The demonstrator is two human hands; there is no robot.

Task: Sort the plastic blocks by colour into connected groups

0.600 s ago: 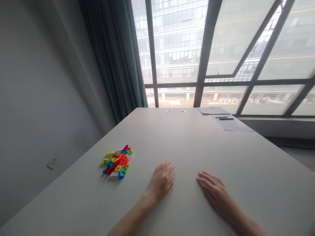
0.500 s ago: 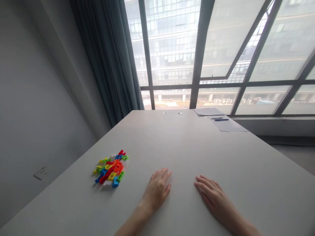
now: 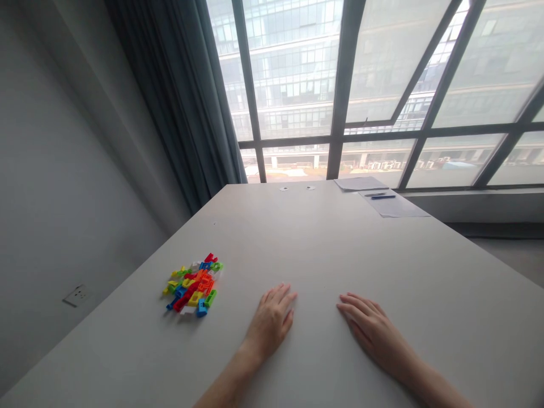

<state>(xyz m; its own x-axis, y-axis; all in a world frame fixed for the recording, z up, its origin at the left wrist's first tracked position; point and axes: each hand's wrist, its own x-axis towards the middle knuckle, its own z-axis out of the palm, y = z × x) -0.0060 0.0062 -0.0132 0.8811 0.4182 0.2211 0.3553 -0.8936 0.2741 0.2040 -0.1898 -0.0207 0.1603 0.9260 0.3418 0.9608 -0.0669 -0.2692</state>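
Observation:
My left hand (image 3: 272, 316) lies palm down on the white table (image 3: 272, 243), its fingers stretched forward and nothing in it. To its right, my right hand (image 3: 369, 324) rests flat in the same way, also holding nothing, with a gap of bare tabletop between the two. Left of my left hand, and apart from it, is a loose pile of small plastic building pieces (image 3: 193, 288) in red, orange, yellow, green, blue and white. Some pieces overlap, so the lower ones are partly hidden.
At the far right of the table lie sheets of paper (image 3: 399, 207) with pens (image 3: 382, 196) on them. Two small white items (image 3: 284, 188) sit near the far edge. A dark curtain (image 3: 182, 102), windows and a wall socket (image 3: 77, 295) surround the table.
The view has tilted slightly downward, so the table and pile appear a little higher in the picture. Both hands stay resting on the table and the pieces have not moved.

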